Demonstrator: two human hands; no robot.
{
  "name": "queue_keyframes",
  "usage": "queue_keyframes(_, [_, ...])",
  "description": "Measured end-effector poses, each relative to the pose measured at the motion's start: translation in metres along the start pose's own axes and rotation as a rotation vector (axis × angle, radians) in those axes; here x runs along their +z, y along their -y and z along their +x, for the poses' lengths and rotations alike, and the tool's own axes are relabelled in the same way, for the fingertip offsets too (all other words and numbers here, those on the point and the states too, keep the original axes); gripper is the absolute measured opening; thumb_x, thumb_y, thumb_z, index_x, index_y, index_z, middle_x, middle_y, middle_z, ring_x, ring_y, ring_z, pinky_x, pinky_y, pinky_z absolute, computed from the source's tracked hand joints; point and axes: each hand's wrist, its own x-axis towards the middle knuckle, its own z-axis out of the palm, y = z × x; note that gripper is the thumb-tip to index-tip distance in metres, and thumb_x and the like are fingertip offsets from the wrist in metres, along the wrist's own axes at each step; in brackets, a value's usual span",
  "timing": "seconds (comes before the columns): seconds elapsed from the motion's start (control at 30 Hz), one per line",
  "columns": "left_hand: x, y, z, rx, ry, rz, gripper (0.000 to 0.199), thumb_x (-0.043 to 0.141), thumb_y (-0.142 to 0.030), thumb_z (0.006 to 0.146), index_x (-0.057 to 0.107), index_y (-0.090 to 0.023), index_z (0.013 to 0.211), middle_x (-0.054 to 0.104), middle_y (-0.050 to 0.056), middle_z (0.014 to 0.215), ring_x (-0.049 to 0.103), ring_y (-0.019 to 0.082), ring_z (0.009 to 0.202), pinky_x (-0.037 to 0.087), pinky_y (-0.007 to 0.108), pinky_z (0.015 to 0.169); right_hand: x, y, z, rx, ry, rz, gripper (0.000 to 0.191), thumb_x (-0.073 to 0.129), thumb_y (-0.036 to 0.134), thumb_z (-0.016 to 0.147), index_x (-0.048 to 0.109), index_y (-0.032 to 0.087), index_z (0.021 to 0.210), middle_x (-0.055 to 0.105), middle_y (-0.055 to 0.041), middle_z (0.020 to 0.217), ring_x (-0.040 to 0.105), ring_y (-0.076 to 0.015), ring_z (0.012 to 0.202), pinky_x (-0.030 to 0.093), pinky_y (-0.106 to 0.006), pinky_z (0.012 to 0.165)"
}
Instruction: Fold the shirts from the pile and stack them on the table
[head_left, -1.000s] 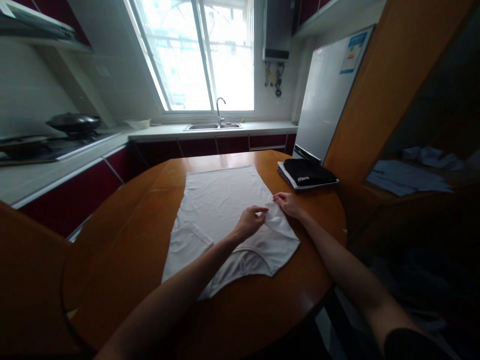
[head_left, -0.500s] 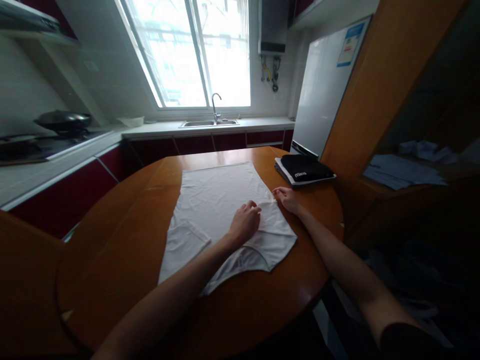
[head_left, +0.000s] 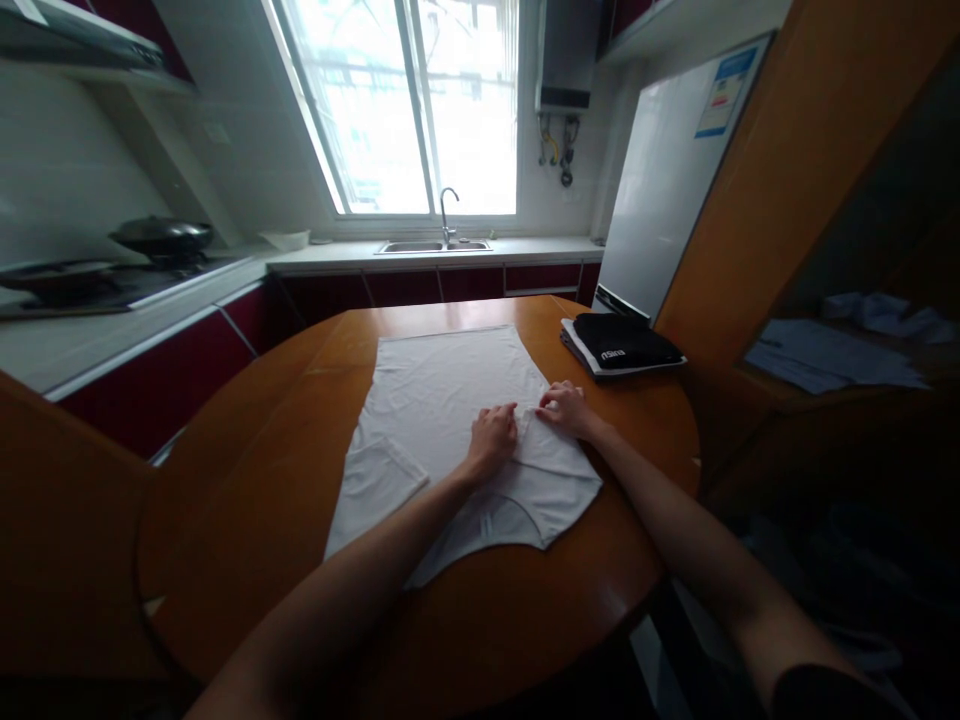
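Observation:
A white T-shirt [head_left: 442, 385] lies spread on the wooden table, its neckline towards me and its hem at the far side. The sleeve on the left is folded inward over the body. My left hand [head_left: 493, 438] is on the right part of the shirt, fingers curled and closed on the sleeve cloth. At the shirt's right edge my right hand [head_left: 566, 408] pinches the same sleeve. A small fold of cloth rises between the two hands; the fingertips are partly hidden.
A stack of folded clothes [head_left: 622, 342], black on top with white lettering, rests at the table's [head_left: 247, 480] back right. Beyond are a counter with a sink [head_left: 411, 247], a stove with a wok [head_left: 161, 238] and a fridge [head_left: 660, 190].
My right hand has moved left from beside the shirt onto its edge and closed on the sleeve. My left hand stays nearly in place. The view has shifted slightly left.

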Motion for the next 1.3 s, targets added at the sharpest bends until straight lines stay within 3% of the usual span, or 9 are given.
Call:
queue_keyframes(0.2, [0.005,0.001,0.002,0.051,0.037,-0.058,0.034,0.05,-0.011,0.09,0.067,-0.024,0.115,0.072,0.006,0.113,0.058,0.026,0.115,0.046,0.043,0.1,0.0,-0.003,0.002,-0.024,0.005,0.085,0.006,0.072,0.028,0.083,0.073,0.022,0.085,0.069,-0.0051,0.096,0.059,-0.0241,0.102,0.041,-0.036,0.089])
queue_keyframes(0.33, [0.006,-0.002,0.002,0.109,0.075,-0.064,0.032,0.051,-0.009,0.086,0.07,-0.027,0.105,0.071,0.004,0.118,0.056,0.026,0.119,0.043,0.048,0.104,0.004,-0.005,0.003,-0.033,-0.028,0.138,0.006,0.073,0.027,0.08,0.073,0.023,0.083,0.07,-0.0046,0.095,0.06,-0.024,0.102,0.042,-0.036,0.089])
queue_keyframes(0.43, [0.004,-0.004,-0.001,0.12,0.086,-0.032,0.032,0.052,-0.013,0.089,0.069,-0.025,0.113,0.068,0.006,0.124,0.056,0.027,0.121,0.043,0.05,0.104,0.003,-0.009,0.004,0.014,-0.069,0.123,0.006,0.072,0.029,0.081,0.074,0.024,0.084,0.072,-0.0042,0.095,0.061,-0.0242,0.102,0.043,-0.038,0.092])
queue_keyframes(0.53, [0.001,-0.007,-0.003,0.15,0.026,0.037,0.036,0.054,-0.017,0.09,0.066,-0.023,0.123,0.058,0.009,0.14,0.051,0.028,0.128,0.043,0.049,0.106,-0.005,-0.021,0.005,0.082,-0.151,0.105,0.019,0.057,0.028,0.091,0.075,0.023,0.094,0.074,-0.0066,0.101,0.063,-0.0235,0.101,0.045,-0.039,0.094])
queue_keyframes(0.67, [-0.002,-0.011,-0.008,0.341,0.097,0.061,0.043,0.048,-0.02,0.095,0.057,-0.022,0.137,0.047,0.01,0.153,0.043,0.024,0.141,0.034,0.044,0.117,-0.013,-0.034,0.005,0.119,-0.21,0.099,0.035,0.042,0.022,0.095,0.074,0.019,0.108,0.073,-0.0105,0.11,0.064,-0.0224,0.106,0.046,-0.039,0.098])
queue_keyframes(0.83, [-0.001,-0.014,-0.017,0.47,0.304,0.1,0.051,0.046,-0.038,0.1,0.043,-0.021,0.149,0.036,0.013,0.16,0.025,0.027,0.151,0.021,0.054,0.121,-0.005,-0.034,0.0,0.056,-0.079,0.101,0.025,0.054,0.031,0.094,0.078,0.027,0.101,0.071,-0.0063,0.125,0.06,-0.0243,0.123,0.043,-0.041,0.106])
queue_keyframes(0.97, [-0.002,-0.014,-0.02,0.486,0.286,0.09,0.048,0.047,-0.037,0.1,0.046,-0.023,0.146,0.037,0.013,0.159,0.027,0.027,0.151,0.022,0.054,0.121,-0.004,-0.037,-0.003,0.087,-0.031,0.059,0.023,0.065,0.03,0.088,0.078,0.027,0.107,0.067,-0.0094,0.132,0.057,-0.0298,0.128,0.041,-0.047,0.108])
queue_keyframes(1.13, [-0.001,-0.014,-0.02,0.506,0.285,0.11,0.047,0.046,-0.038,0.1,0.047,-0.024,0.146,0.038,0.011,0.159,0.028,0.027,0.15,0.022,0.054,0.121,-0.009,-0.039,-0.003,0.118,-0.094,0.015,0.041,0.047,0.029,0.098,0.063,0.017,0.134,0.062,-0.0147,0.138,0.056,-0.0234,0.129,0.04,-0.04,0.111])
queue_keyframes(1.3, [0.002,-0.012,-0.02,0.501,0.307,0.134,0.049,0.043,-0.042,0.102,0.046,-0.023,0.147,0.038,0.013,0.159,0.028,0.03,0.15,0.023,0.057,0.119,-0.002,-0.034,-0.01,0.16,-0.077,-0.052,0.042,0.065,0.031,0.089,0.065,0.021,0.13,0.06,-0.0155,0.14,0.051,-0.0324,0.133,0.038,-0.051,0.111])
